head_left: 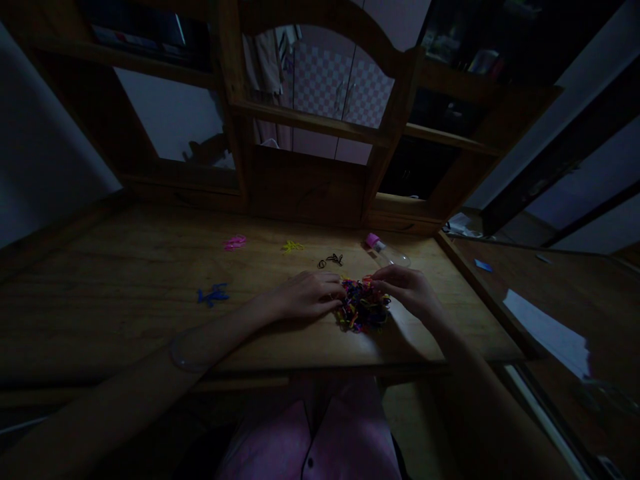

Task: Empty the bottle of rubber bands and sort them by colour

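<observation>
Pink buttoned shirt (345,433) nearest; my left hand (311,294) half-open, fingers bent against tangled glossy loops (364,308); right hand (411,288) nearly pinched there, hold unclear; grained wood desk (125,267).

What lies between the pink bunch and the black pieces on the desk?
A small yellow bunch lies between the pink bunch and the black pieces, as the head view shows.

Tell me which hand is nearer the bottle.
Right. The right hand is just on the near side of the bottle, at the right of the mixed pile; the left hand is farther off, at the pile's left edge.
</observation>
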A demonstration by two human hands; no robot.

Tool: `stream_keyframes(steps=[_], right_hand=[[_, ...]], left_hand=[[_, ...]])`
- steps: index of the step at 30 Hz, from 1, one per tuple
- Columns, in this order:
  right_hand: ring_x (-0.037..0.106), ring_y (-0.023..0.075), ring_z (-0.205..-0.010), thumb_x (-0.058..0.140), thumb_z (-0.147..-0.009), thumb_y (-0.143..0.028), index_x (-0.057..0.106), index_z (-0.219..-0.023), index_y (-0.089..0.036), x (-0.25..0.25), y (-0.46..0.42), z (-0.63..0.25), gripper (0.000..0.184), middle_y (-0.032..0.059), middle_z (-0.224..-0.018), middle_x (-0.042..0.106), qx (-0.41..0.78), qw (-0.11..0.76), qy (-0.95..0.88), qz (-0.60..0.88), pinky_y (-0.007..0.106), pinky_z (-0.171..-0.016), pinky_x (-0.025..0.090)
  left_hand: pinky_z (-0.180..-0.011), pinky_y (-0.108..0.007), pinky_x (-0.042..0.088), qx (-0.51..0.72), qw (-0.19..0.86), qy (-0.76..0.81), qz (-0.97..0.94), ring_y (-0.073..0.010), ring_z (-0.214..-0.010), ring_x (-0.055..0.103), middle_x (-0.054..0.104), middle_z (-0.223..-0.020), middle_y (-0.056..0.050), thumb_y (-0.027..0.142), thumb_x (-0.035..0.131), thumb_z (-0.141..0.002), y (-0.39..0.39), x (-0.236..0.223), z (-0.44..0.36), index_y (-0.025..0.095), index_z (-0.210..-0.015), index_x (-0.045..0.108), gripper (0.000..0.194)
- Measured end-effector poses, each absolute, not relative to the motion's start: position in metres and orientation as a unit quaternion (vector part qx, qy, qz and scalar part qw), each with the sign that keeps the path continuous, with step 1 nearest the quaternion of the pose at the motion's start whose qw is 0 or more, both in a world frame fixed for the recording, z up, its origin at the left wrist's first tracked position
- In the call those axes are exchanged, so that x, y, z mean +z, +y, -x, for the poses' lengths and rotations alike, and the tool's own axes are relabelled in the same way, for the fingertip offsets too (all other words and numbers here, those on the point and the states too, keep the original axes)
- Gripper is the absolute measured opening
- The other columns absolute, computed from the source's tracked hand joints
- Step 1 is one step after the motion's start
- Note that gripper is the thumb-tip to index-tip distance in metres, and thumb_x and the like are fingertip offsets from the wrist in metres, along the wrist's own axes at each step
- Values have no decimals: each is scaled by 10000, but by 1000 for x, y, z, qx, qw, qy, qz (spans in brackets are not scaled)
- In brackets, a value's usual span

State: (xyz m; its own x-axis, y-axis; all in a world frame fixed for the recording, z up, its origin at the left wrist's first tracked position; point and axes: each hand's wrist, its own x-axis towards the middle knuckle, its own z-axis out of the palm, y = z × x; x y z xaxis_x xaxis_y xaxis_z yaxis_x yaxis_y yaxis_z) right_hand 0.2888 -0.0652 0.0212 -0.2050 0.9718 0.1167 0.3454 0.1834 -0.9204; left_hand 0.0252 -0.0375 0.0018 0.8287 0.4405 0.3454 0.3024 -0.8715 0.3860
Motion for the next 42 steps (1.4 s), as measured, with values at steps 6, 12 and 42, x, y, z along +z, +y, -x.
stream_keyframes(steps=[6, 12, 42], right_hand=[[699, 203, -805, 751, -752, -362, 702, -897, -180, 21, -67, -292, 238, 69, -897, 731, 400, 391, -666, 493, 355, -750, 571], [704, 212, -810, 791, -701, -370, 706, -848, -185, 29, -66, -289, 252, 75, -879, 736, 393, 411, -654, 500, 365, -773, 575], [689, 165, -800, 636, -797, -125, 701, -954, -167, 30, -29, -145, 176, 47, -891, 730, 311, 287, -827, 370, 270, -714, 521]], left_hand=[[-756, -270, 441, 214, 164, 194, -943, -170, -879, 606, 653, -982, -51, 273, 521, -925, -38, 0, -25, 204, -1054, 659, 200], [-739, -256, 445, 201, 171, 198, -944, -161, -868, 626, 676, -1021, -41, 257, 514, -925, -42, 4, -25, 216, -1084, 651, 214], [-476, -202, 347, 581, 283, 460, -608, -100, -498, 471, 508, -545, 25, 344, 534, -859, 27, 4, 22, 170, -882, 680, 228]])
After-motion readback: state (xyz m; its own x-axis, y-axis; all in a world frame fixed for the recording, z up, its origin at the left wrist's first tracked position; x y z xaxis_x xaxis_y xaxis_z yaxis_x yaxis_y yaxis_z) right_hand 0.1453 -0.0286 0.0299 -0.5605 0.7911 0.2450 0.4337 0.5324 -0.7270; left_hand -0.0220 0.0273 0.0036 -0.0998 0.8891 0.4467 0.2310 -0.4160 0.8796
